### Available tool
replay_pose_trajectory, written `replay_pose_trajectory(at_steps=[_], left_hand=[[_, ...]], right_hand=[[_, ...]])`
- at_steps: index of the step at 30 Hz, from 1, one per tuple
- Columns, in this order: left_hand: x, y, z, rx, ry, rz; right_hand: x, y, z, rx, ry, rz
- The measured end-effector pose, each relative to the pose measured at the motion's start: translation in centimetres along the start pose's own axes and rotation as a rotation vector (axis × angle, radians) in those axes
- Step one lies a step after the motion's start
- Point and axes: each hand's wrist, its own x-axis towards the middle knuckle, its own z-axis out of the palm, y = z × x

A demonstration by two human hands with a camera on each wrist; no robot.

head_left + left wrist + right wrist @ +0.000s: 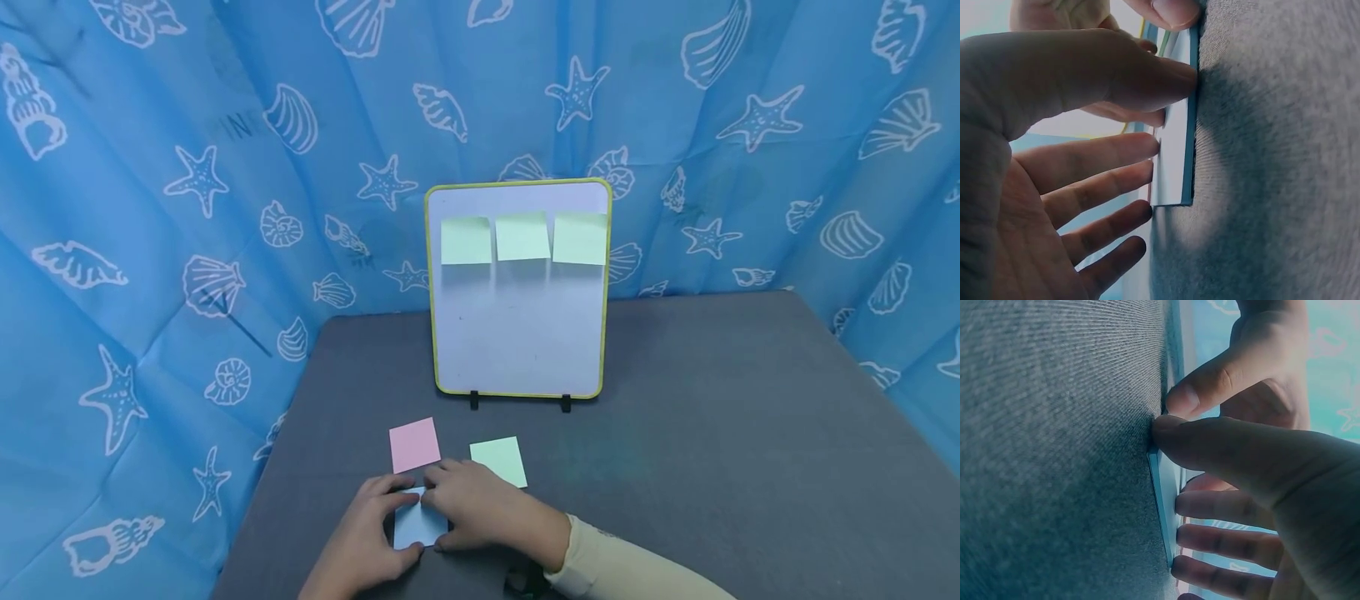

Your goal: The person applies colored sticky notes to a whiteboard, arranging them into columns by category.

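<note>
A light blue sticky note pad (420, 523) lies flat on the grey table, with both hands around it. My left hand (363, 533) holds its left side, the thumb (1169, 81) on the near edge and the fingers reaching to the far edge. My right hand (476, 504) holds the right side, its thumb (1175, 437) at the near edge and its fingers at the far edge. The two thumbs are close together. A pink sticky note pad (415, 445) lies just beyond the left hand. Beyond the right hand lies a pale green one (501, 460), partly covered by that hand.
A yellow-rimmed whiteboard (521, 333) stands upright on black feet at the back of the table (720, 433). Three pale green sticky notes (522, 237) hang in a row near its top. Behind it hangs a blue curtain (510, 108) with shells and starfish.
</note>
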Motion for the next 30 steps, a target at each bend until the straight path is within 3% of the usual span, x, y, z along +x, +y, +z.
replay_pose_trajectory(at_steps=[11, 30], left_hand=[[-0.7, 0.5, -0.3, 0.029, -0.018, -0.034], [-0.1, 1.2, -0.6, 0.011, -0.102, -0.079]], right_hand=[[-0.1, -0.3, -0.2, -0.004, -0.013, 0.003], [-0.2, -0.3, -0.1, 0.033, -0.020, 0.019]])
